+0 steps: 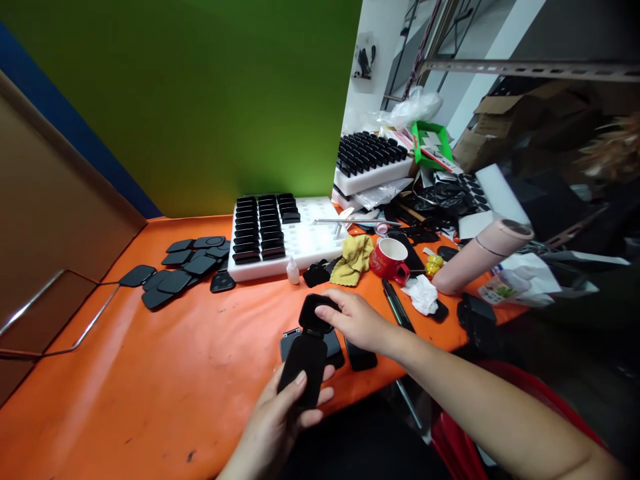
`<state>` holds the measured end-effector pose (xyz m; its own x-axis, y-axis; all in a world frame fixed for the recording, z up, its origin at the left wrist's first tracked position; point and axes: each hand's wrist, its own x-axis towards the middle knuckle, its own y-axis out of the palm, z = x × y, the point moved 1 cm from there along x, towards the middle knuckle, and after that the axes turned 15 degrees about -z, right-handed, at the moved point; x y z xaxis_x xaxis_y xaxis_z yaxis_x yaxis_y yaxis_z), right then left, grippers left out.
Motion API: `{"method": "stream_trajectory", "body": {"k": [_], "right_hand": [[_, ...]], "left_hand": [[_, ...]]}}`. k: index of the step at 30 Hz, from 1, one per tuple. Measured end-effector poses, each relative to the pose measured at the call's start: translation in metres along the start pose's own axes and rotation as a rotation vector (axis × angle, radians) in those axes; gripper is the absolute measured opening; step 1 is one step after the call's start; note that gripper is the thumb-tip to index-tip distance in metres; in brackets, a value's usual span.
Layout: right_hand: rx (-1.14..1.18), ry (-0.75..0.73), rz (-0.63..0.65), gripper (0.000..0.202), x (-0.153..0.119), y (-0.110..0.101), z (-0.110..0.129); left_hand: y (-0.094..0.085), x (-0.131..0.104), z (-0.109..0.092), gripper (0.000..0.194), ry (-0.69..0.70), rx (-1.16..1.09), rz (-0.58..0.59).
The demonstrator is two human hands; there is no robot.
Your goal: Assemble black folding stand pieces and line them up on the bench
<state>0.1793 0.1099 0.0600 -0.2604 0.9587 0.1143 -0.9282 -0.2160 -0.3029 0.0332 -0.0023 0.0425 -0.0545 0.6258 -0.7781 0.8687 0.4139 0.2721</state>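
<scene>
Left hand (277, 412), lower centre: gripping long black panel (306, 357); right hand (359, 321), centre: pinching its square flap (311, 309). We should support both, sparing the joint (315, 332).

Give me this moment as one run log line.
left hand: gripping lower panel of black two-part piece | right hand: gripping its upper panel | white tray: holding black pieces in columns
</scene>
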Motion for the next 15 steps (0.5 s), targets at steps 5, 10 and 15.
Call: {"method": "stream_trajectory", "body": {"k": [5, 10, 15], "right_hand": [[0.092, 0.057, -0.001, 0.020, 0.000, 0.004, -0.002], [0.392, 0.314, 0.065, 0.023, 0.001, 0.008, -0.005], [0.127, 0.113, -0.030, 0.016, -0.002, 0.002, -0.001]], "left_hand": [[-0.002, 0.000, 0.006, 0.067, 0.039, -0.014, 0.040], [-0.008, 0.003, 0.007, 0.069, 0.007, 0.005, 0.076], [-0.008, 0.009, 0.011, 0.077, -0.091, -0.019, 0.021]]}}
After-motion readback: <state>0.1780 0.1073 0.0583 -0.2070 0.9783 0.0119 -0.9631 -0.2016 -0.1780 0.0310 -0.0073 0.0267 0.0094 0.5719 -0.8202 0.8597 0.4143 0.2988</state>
